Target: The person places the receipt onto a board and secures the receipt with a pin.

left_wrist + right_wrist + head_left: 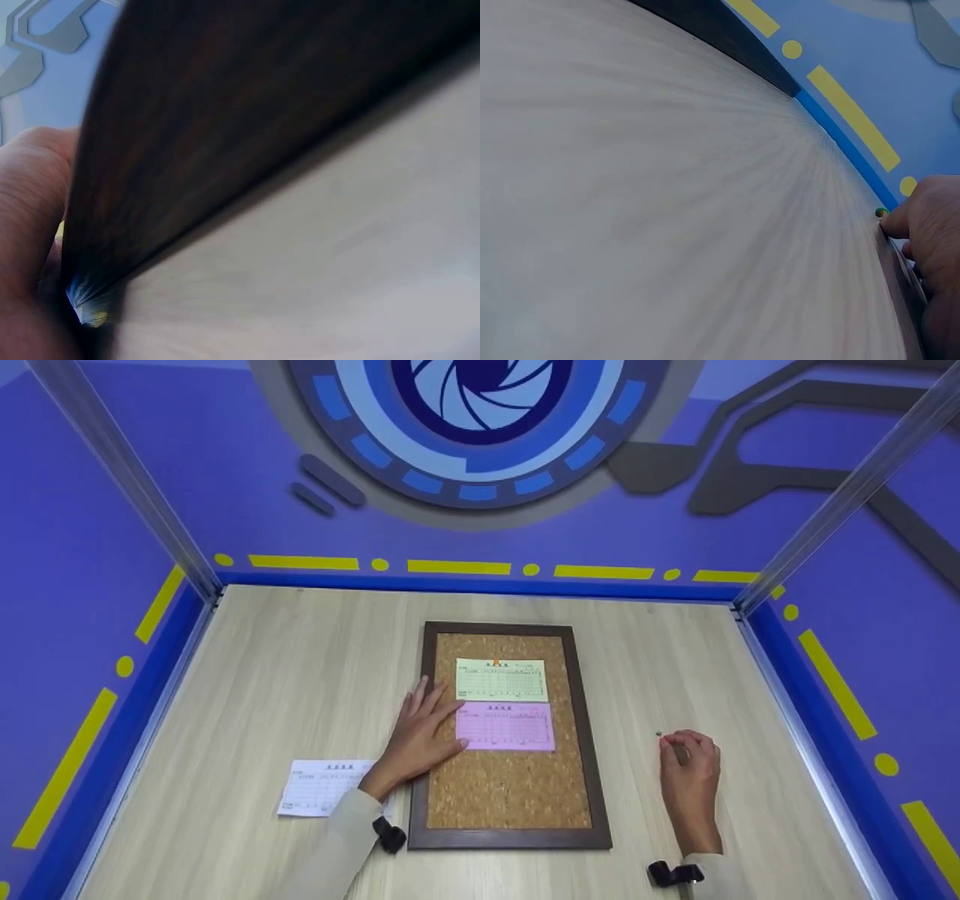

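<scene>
A cork board [510, 799] with a dark brown frame lies on the table. On it, a light green printed slip [501, 682] has an orange pin [496, 662] at its top edge. Directly below it is a pink printed slip [504, 727]. My left hand [420, 739] spreads over the board's left side, its index finger and thumb pressing the pink slip's left edge. To the right of the board, my right hand [691, 761] pinches a small green pushpin [881, 213] between thumb and index fingertips, low near the tabletop.
A white printed slip [322, 787] lies left of the board, partly hidden by the left forearm. Blue-purple walls [285, 540] with yellow markings enclose the back and sides of the wooden table [300, 675].
</scene>
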Action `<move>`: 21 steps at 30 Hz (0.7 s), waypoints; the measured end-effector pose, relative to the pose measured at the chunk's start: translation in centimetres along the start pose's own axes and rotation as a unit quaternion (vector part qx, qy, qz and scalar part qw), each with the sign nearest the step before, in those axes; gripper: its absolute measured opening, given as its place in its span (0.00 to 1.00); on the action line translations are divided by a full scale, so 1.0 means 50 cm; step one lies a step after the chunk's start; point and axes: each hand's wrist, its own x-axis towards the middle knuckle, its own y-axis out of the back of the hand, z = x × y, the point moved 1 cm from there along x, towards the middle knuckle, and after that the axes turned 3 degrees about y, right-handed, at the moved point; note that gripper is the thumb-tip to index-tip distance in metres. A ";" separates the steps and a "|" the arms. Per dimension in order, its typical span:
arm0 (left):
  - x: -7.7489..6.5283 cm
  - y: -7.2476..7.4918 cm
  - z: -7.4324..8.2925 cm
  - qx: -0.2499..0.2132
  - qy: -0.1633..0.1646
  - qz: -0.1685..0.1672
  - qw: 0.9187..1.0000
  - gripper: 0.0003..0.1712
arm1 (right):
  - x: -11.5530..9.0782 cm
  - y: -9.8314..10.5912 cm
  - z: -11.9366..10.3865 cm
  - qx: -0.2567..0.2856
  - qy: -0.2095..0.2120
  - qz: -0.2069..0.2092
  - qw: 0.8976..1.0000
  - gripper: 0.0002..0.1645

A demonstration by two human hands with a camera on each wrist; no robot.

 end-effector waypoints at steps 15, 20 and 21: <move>0.000 0.000 0.002 0.002 0.005 -0.008 1.000 0.41 | -0.011 0.013 -0.001 0.022 -0.022 0.007 0.999 0.06; 0.001 0.000 0.003 0.007 0.015 -0.011 1.000 0.40 | -0.012 0.012 -0.002 0.028 -0.020 0.016 0.999 0.04; 0.001 0.000 0.003 0.009 0.017 -0.013 1.000 0.40 | -0.013 0.012 -0.002 0.032 -0.021 0.016 0.999 0.04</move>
